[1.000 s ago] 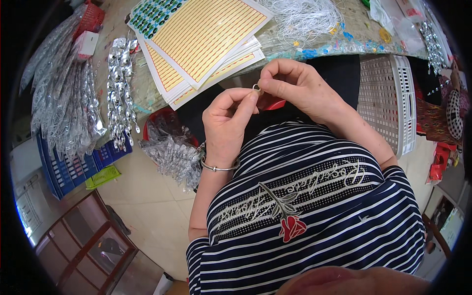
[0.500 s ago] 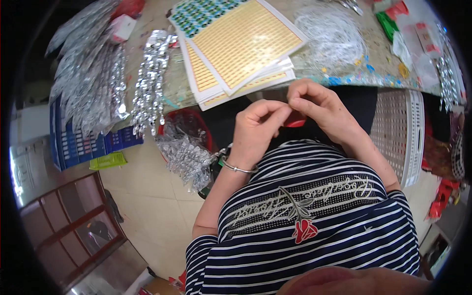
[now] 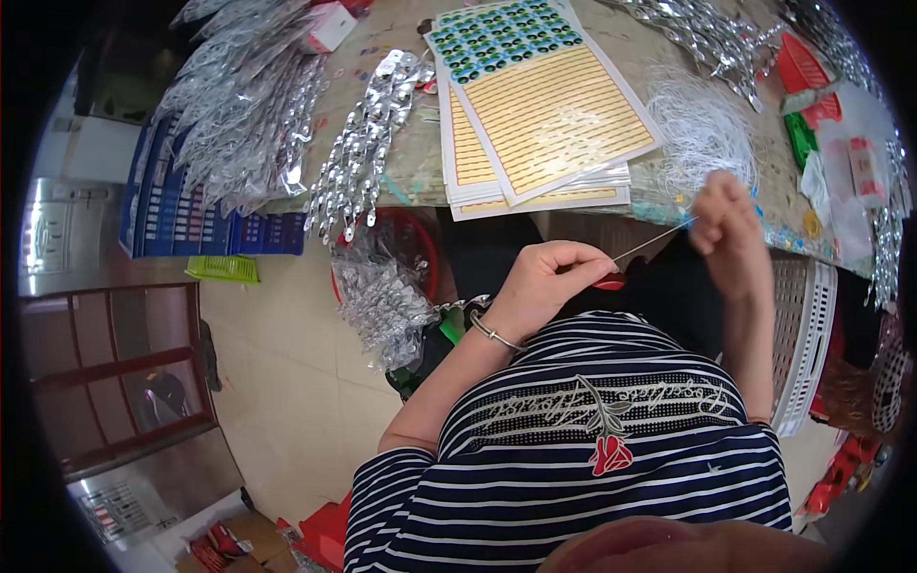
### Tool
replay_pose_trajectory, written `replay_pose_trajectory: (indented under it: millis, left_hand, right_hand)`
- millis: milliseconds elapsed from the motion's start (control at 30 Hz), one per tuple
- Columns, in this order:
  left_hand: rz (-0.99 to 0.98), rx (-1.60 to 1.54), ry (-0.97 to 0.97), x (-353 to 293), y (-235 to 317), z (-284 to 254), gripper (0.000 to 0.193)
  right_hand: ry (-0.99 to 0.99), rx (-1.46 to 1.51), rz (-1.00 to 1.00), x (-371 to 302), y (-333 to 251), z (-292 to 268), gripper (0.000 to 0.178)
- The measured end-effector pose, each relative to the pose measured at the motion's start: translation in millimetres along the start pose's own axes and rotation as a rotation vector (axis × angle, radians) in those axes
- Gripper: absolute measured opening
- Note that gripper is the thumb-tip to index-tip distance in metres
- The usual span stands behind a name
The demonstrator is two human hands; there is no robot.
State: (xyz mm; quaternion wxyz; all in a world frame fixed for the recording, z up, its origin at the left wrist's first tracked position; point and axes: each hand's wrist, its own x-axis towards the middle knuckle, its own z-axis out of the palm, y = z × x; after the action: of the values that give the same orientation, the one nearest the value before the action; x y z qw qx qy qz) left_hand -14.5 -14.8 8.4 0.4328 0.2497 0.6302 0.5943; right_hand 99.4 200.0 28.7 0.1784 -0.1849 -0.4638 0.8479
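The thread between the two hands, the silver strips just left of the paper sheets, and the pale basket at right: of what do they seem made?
Thread: perhaps nylon or elastic; pale, thin and straight, its fibres too small to see.
Silver strips: likely foil or metallised plastic; shiny, with mirror-like glints.
Basket: probably moulded plastic; smooth-looking, with regular wall holes.

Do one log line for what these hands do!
left hand: pinching thin cord | right hand: gripping cord, blurred | cord: straight between hands | nearby: patterned sheets, white string tangle

Sheets (image 3: 564, 119) on table (image 3: 414, 153) between strips (image 3: 366, 138) and string (image 3: 705, 129)
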Motion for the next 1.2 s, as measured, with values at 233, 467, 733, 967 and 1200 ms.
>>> replay_pose_trajectory:
  millis: [233, 467, 733, 967, 1200]
  left_hand:
    - [-0.005, -0.019, -0.165, -2.5, -15.3, -3.5, 0.018]
    - [0.001, 0.223, -0.064, -33.2, -53.7, -33.1, 0.032]
    - [0.088, 0.444, 0.425, -66.7, -63.7, -86.1, 0.015]
    - [0.449, 0.964, 0.846, -26.7, -2.8, -188.4, 0.018]
    - [0.393, 1.408, 0.811, 40.1, 12.3, -251.8, 0.023]
  right_hand:
    - [-0.076, -0.105, 0.092, -16.1, 9.1, 23.0, 0.011]
    - [0.014, -0.117, 0.026, -0.2, 1.4, 12.1, 0.009]
    - [0.007, -0.163, 0.103, 7.6, 14.0, 9.8, 0.009]
    - [-0.09, -0.313, 0.152, 8.0, 21.0, 10.1, 0.015]
    - [-0.042, -0.375, 0.152, -7.0, 12.6, 2.2, 0.012]
